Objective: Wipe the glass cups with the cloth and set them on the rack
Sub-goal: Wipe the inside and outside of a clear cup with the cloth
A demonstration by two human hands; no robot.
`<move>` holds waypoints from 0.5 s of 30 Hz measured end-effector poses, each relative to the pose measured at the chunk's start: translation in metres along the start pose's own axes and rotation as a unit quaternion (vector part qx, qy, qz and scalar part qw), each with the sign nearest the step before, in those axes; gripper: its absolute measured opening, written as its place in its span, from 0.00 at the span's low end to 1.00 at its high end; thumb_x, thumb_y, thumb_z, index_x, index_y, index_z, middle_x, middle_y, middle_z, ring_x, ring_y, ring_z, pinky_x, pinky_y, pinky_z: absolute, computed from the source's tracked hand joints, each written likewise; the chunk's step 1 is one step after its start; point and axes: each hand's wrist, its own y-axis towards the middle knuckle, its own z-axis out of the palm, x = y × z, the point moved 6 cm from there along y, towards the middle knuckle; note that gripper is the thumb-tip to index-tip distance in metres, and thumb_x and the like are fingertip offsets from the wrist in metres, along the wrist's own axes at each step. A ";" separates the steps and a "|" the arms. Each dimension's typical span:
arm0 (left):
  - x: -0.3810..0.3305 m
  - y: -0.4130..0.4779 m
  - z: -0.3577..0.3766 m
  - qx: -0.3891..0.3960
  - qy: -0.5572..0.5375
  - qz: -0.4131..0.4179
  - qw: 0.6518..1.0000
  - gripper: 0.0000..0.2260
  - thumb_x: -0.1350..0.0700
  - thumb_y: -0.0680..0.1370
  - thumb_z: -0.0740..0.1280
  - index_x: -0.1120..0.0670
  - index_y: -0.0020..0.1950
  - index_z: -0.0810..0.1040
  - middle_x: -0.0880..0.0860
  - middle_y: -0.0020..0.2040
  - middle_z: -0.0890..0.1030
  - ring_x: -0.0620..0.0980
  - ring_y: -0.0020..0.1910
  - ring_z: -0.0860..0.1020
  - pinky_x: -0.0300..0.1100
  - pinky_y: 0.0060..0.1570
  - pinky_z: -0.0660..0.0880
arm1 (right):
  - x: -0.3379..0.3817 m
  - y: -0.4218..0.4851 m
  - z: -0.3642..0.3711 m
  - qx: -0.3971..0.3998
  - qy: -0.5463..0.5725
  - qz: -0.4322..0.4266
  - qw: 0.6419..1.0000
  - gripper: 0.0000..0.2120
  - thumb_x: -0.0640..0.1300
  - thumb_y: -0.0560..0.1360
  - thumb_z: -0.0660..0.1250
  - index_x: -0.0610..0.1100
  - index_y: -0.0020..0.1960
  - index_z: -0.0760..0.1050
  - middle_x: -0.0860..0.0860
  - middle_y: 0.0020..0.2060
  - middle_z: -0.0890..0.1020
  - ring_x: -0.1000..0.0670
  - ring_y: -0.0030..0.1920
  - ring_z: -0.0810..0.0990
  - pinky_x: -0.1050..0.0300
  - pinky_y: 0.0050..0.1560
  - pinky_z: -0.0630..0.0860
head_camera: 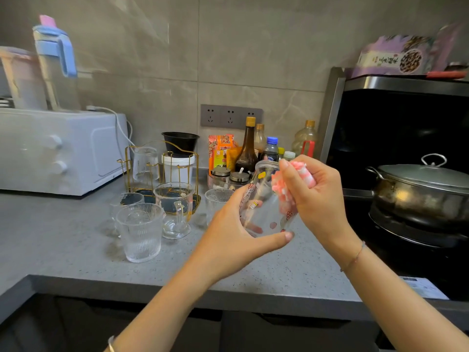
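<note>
My left hand grips a clear glass cup printed with small pictures, tilted above the counter with its mouth pointing up and away. My right hand holds a bunched pink and white cloth against the cup's side near the rim. A gold wire rack stands at the back left with one ribbed glass on it. Several more glasses stand on the counter: a ribbed one in front, a handled mug and another ribbed glass behind my left hand.
A white microwave fills the left of the grey counter. Sauce bottles and spice jars crowd the back wall. On the right, a lidded steel pot sits on the black stove. A black bowl rests on a white tub behind the rack.
</note>
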 end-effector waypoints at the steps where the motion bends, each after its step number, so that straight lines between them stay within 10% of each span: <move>1: 0.003 0.000 0.000 -0.005 0.004 -0.002 1.000 0.32 0.44 0.65 0.78 0.36 0.65 0.67 0.34 0.54 0.77 0.35 0.46 0.81 0.30 0.41 0.78 | 0.000 -0.001 0.001 0.003 0.001 0.000 1.000 0.13 0.42 0.78 0.64 0.48 0.35 0.74 0.60 0.27 0.77 0.59 0.30 0.77 0.69 0.32 0.72; 7: 0.024 -0.002 0.008 0.109 -0.214 -0.125 0.963 0.34 0.50 0.61 0.79 0.51 0.65 0.76 0.50 0.57 0.83 0.52 0.48 0.84 0.46 0.46 0.82 | -0.004 -0.004 0.006 0.039 0.031 0.018 0.999 0.13 0.51 0.76 0.65 0.46 0.36 0.75 0.56 0.28 0.78 0.58 0.31 0.76 0.64 0.33 0.73; 11: 0.020 -0.014 0.029 0.250 -0.543 -0.205 0.775 0.30 0.50 0.62 0.80 0.59 0.61 0.81 0.63 0.59 0.79 0.57 0.41 0.83 0.46 0.40 0.82 | -0.007 -0.005 0.007 0.041 0.087 0.054 0.994 0.13 0.56 0.72 0.63 0.50 0.35 0.76 0.53 0.30 0.79 0.50 0.34 0.80 0.60 0.32 0.76; 15: 0.028 -0.006 0.023 0.234 -0.458 -0.196 0.835 0.34 0.46 0.62 0.80 0.58 0.65 0.78 0.65 0.66 0.76 0.61 0.48 0.83 0.50 0.44 0.82 | -0.012 -0.007 0.000 0.002 0.071 0.072 0.995 0.15 0.57 0.73 0.65 0.47 0.35 0.77 0.47 0.32 0.79 0.40 0.40 0.81 0.58 0.34 0.77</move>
